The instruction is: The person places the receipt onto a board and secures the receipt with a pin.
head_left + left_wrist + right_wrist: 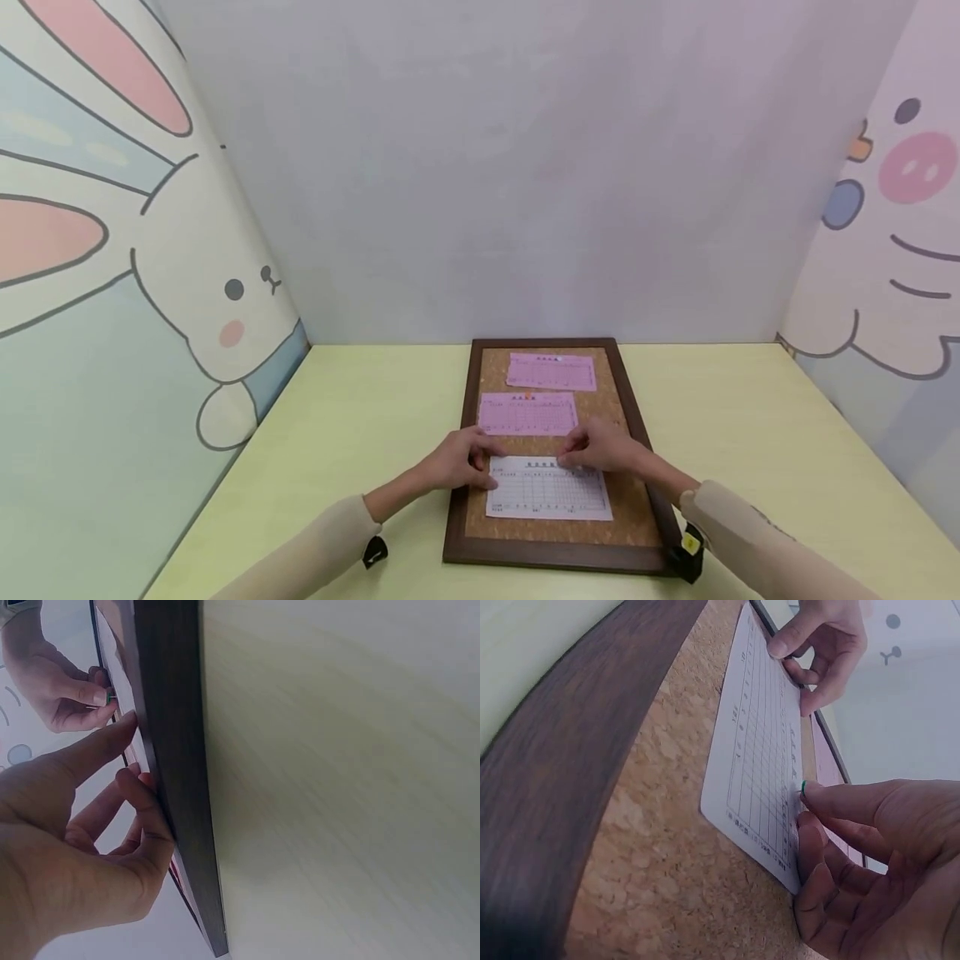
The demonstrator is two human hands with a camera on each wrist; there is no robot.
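A white printed form (547,500) lies on the cork board (637,525), over its lower part. My left hand (459,458) rests at the form's upper left edge, its thumb pressing the paper. The other fingers of that hand touch down just above the form, loosely bent. Between thumb and fingertip, my right hand (600,446) pinches a green thumbtack (803,788) at the form's top edge. The tack's thin pin shows in the left wrist view, pointing toward the paper. Further up the board are two pink forms, a middle one (525,417) and an upper one (555,375).
An orange tack (528,396) sits on the middle pink form and a pale one (559,358) on the upper. A dark wooden frame (555,553) surrounds the cork. Beneath is a pale yellow table (360,400), with a grey wall (480,183) behind and cartoon panels at both sides.
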